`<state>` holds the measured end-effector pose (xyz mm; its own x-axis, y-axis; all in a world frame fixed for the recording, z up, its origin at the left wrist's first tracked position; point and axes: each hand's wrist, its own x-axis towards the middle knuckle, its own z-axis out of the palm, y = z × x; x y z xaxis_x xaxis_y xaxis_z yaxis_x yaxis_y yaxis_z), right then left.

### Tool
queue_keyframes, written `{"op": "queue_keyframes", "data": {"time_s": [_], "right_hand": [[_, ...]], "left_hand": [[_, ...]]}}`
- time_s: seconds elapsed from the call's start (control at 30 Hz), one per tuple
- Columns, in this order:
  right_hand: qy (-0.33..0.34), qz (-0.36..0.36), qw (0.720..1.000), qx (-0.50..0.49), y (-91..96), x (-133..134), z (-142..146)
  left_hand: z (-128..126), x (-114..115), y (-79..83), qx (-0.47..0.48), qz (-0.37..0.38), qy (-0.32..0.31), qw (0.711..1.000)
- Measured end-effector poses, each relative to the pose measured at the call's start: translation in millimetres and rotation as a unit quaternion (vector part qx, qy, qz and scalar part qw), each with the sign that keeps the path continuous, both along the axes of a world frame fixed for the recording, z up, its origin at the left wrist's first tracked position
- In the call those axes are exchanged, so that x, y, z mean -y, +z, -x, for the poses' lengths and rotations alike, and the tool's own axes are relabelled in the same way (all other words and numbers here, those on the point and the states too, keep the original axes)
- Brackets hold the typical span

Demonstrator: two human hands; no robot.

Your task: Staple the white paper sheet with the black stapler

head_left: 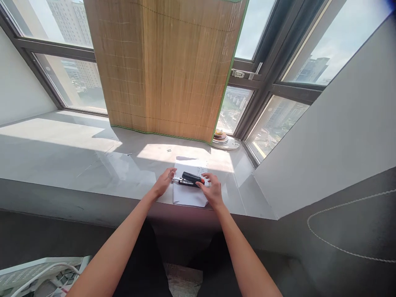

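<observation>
"Where's the stapler?"

"Between the hands, lying on white paper (189, 199). The right hand (212, 189) has thumb and fingers partly closed around the near-right end of the black stapler (189, 178). The left hand (163, 182) is loosely curled at its other end, by a metal piece (176, 178) sticking out; whether those fingertips grip it, I can't tell."

"What else is hard to see?"

"The print on the paper beyond the stapler is too small to read. Small slivers (168, 150) lie past the left hand, unclear. Beyond the right hand, the blind (167, 74) partly hides stacked plates (220, 139). The left forearm and the picture's edge cut off a white plastic object (40, 268)."

"And room to move?"

"The windowsill (77, 165) runs far out to the left of the left hand. Right of the right hand, a shorter stretch meets the wall (324, 136). Toward the body, the paper reaches about to the sill's front edge."
</observation>
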<state>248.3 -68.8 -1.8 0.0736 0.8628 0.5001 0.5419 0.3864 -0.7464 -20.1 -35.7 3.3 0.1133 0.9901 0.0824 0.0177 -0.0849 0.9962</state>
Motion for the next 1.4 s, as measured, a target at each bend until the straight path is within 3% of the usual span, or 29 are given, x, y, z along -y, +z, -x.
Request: {"op": "queue_keyframes", "data": {"time_s": [0.1,0.2,0.3,0.37,0.43,0.53,0.83,0.93,1.0,1.1,1.2,1.3,1.4], "right_hand": [[0.078,0.042,0.995,0.051,4.4,-11,5],[0.107,0.072,0.989,0.073,8.5,-15,16],[0.073,-0.006,0.993,0.088,18.4,-2,30],[0.066,-0.092,0.985,0.129,28.4,12,38],[0.085,-0.159,0.964,0.195,38.1,25,44],[0.137,-0.204,0.924,0.293,46.4,35,48],[0.181,-0.222,0.877,0.386,50.2,32,41],[0.193,-0.206,0.886,0.369,51.9,34,41],[0.16,-0.194,0.916,0.311,50.8,37,42],[0.006,-0.163,0.975,0.151,44.6,39,45],[-0.113,-0.076,0.991,-0.005,32.6,37,46],[-0.104,0.036,0.99,-0.085,15.8,29,42],[-0.089,0.102,0.984,-0.114,0.8,23,38]], "left_hand": [[-1,-2,2.3,0.098,0.018,0.047,0.994],[-4,1,7.9,0.225,0.047,0.134,0.964],[-13,9,15.7,0.34,0.12,0.223,0.906],[-20,16,22.0,0.413,0.18,0.213,0.867],[-27,20,28.8,0.486,0.224,0.164,0.829],[-33,23,37.4,0.541,0.239,0.123,0.797],[-35,23,36.6,0.527,0.247,0.116,0.805],[-37,23,32.5,0.529,0.256,0.11,0.801],[-36,21,30.4,0.539,0.255,0.122,0.794],[-29,19,28.0,0.546,0.239,0.157,0.787],[-20,19,27.5,0.527,0.208,0.173,0.806],[-18,21,30.7,0.487,0.179,0.179,0.836],[-26,26,37.1,0.448,0.152,0.167,0.865]]}}
